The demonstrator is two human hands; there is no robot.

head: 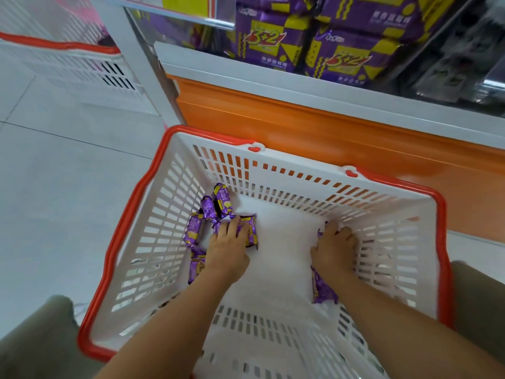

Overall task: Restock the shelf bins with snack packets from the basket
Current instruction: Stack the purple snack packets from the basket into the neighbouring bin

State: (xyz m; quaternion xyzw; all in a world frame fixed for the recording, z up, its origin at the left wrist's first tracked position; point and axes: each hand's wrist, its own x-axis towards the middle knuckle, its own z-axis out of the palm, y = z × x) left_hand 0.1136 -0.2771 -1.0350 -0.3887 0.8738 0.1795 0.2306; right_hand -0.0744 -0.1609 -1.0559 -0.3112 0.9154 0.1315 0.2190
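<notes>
Far basket: a second white slatted plastic basket with a red rim (68, 58) at upper left, blurred and cut off by the frame edge.
Near basket: a white slatted plastic basket with an orange-red rim (131, 203) stands on the floor against the orange shelf base (300, 119).
Loose stock: small purple-and-yellow foil snack packets (216, 206) heaped in its far left corner.
Left hand (228, 250): reaches palm down to the basket bottom, grip clamped on one purple packet (250, 231).
Right hand (334, 247): knuckles up in the far right corner, fingers curled; a purple sliver shows beside the thumb, but whether the grip holds it cannot be told.
Hidden: another packet (322, 288) lies partly under the right forearm.
Shelf bin: large purple-and-yellow packs (273, 36), cut off at the top.
</notes>
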